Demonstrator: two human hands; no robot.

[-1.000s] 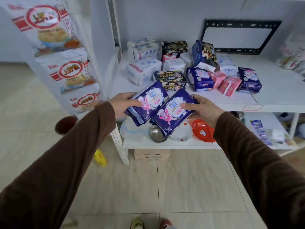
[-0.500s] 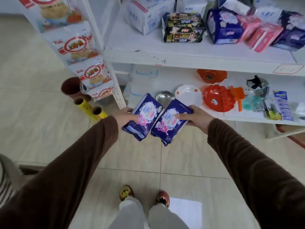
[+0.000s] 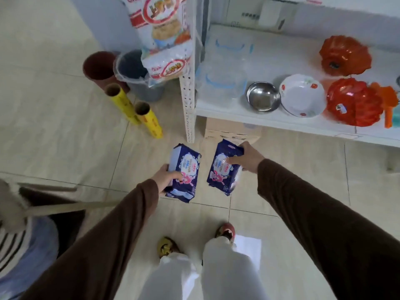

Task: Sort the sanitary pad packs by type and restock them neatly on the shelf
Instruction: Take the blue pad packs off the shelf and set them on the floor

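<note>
Both dark blue packs have come apart since a moment ago: they were held edge to edge, and now a strip of floor shows between them, and they sit lower, out over the tiles in front of the shelf (image 3: 270, 121) rather than level with it. The upper shelf with the other packs has dropped out of sight.

The left hand (image 3: 166, 178) grips the left pack (image 3: 184, 174) by its lower left edge, fingers curled round the side and thumb on the printed face. The right hand (image 3: 246, 158) holds the right pack (image 3: 224, 167) from its right side, thumb laid across the white label and fingers wrapped behind the top corner. Both packs are tilted, their pink cartoon figures toward the person, above the floor and well short of the shelf board.

On the low shelf stand a steel bowl (image 3: 263, 96), a white bowl (image 3: 302, 95) just beside it, two orange plastic pieces (image 3: 352, 101) and clear boxes with blue clips (image 3: 223, 81). A cardboard box (image 3: 229, 128) sits under the board. By the shelf post are two yellow rolls (image 3: 149, 120), a brown tube (image 3: 99, 67), a grey bucket (image 3: 138, 74) and hanging snack bags (image 3: 162, 29).
</note>
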